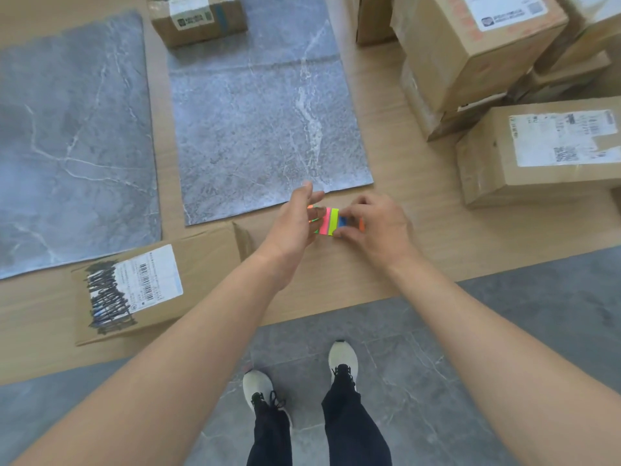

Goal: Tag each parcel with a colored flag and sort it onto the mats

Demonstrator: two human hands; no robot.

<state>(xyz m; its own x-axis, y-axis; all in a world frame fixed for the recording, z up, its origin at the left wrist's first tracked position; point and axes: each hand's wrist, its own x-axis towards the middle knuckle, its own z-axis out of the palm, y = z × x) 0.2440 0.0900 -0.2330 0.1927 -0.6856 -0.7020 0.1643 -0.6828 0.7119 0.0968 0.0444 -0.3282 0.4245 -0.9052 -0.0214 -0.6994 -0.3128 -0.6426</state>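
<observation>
A small pad of colored flags (331,222), striped pink, yellow, blue and orange, is held above the table's front edge. My left hand (295,227) grips its left end. My right hand (376,227) pinches its right side, fingertips on the blue and orange strips. A parcel with a scribbled-over label (154,284) lies flat just left of my left forearm. Two grey marbled mats, the middle one (262,129) and the left one (70,146), lie on the wooden table. A small parcel (198,18) sits at the middle mat's far edge.
Several cardboard parcels crowd the right side: one labelled box (537,153) near the front, a taller stack (470,48) behind it. The table's front edge (336,307) runs just beyond my feet on a grey tiled floor.
</observation>
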